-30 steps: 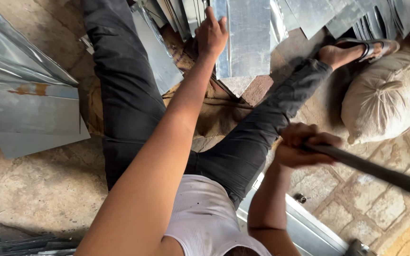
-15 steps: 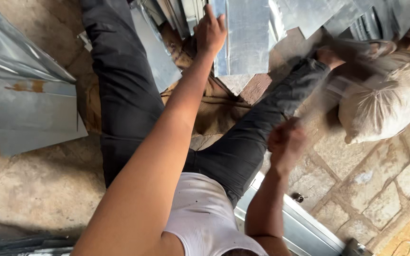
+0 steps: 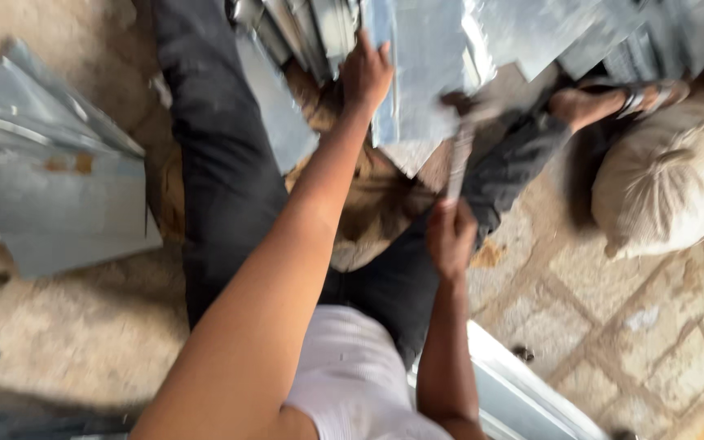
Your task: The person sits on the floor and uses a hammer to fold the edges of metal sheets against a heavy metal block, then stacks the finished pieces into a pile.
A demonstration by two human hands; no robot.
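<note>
My left hand (image 3: 366, 75) reaches forward and presses on a grey metal sheet (image 3: 425, 65) that lies between my spread legs in dark trousers (image 3: 222, 179). My right hand (image 3: 451, 238) is closed around the handle of a hammer-like tool (image 3: 459, 155). The tool is blurred and its head is down at the sheet's near edge, just right of my left hand. The sheet rests over a brownish block (image 3: 376, 204) on the ground.
A stack of bent grey metal sheets (image 3: 50, 187) lies at the left. More sheets (image 3: 547, 33) fan out at the top. A tied cloth sack (image 3: 678, 179) sits at the right beside my sandalled foot (image 3: 613, 102). A pale metal strip (image 3: 523, 391) lies at bottom right on stone paving.
My right hand has swung the tool from low at the right up and over, down onto the sheet. My left hand has stayed on the sheet.
</note>
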